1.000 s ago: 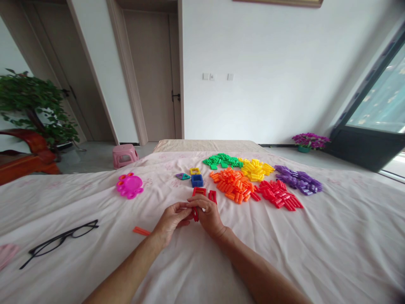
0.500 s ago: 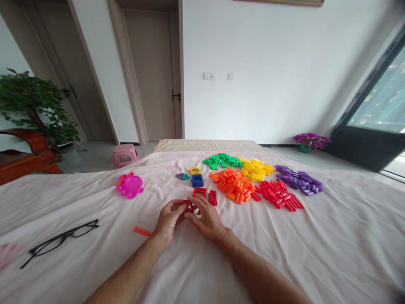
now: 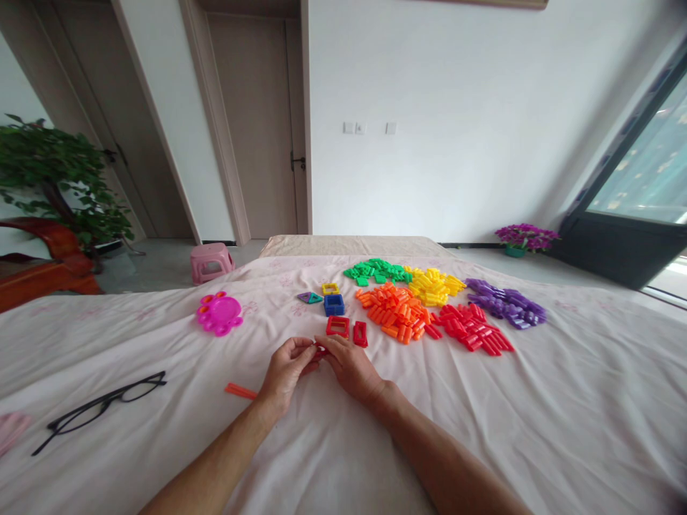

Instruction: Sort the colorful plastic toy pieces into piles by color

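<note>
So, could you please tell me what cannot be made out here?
Red piece: head view, mostly hidden by the left hand and right hand; full shape unclear.
Pink thing: head view, cut off by the left edge.
Frame: head view, cut off by the top edge.
Wall plates: head view, too small to read any markings.

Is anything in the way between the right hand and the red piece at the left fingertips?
Nothing visible: the right hand reaches over the red piece, which the left hand pinches. The red square frame lies beyond, not between.

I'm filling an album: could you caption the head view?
Left hand pinching a red piece, right hand close against it, colour-sorted heaps farther off, rightward.
</note>
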Demonstrator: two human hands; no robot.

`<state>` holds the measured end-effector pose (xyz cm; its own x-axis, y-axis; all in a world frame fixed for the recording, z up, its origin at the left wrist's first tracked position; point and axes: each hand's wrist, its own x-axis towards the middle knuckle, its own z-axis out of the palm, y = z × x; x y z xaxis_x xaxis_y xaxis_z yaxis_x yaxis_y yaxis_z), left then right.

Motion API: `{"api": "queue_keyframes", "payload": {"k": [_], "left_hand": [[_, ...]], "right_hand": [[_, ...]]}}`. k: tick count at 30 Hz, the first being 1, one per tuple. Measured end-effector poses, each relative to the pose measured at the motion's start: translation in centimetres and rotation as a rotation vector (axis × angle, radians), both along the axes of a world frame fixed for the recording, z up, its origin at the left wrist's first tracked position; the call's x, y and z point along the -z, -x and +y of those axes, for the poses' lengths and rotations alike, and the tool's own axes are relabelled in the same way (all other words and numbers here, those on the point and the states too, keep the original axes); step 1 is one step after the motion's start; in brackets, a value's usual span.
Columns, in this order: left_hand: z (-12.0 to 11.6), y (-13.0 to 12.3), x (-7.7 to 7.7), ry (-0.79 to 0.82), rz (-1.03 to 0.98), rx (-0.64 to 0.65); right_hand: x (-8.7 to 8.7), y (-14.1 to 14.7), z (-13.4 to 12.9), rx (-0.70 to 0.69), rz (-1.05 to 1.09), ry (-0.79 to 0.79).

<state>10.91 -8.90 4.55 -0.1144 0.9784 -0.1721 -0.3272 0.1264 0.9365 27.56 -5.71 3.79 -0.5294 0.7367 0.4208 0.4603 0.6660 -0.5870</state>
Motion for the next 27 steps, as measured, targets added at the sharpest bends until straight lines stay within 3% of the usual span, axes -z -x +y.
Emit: {"api": "queue_keyframes", "payload": {"k": [11,16,21,27], "left_hand": [[0.2,0.1,0.8,-0.128,0.272,0.062],[0.4,0.2,0.9,-0.184,0.282,0.104],[1.4,2.3,1.4,-0.238,0.425,0.0],[2.4,4.2,1.8,-0.202,0.424,-0.097]], "right_hand": [[-1.9,0.5,-1.4,0.109,-0.357,-0.182],[-2.5,0.3,-1.2,0.147,-0.323,-0.127],[-4.0,-2.0,2.4,0.413,-0.222,0.014],[-6.3,-3.4,8.1,0.691,-0.563,0.146]]}}
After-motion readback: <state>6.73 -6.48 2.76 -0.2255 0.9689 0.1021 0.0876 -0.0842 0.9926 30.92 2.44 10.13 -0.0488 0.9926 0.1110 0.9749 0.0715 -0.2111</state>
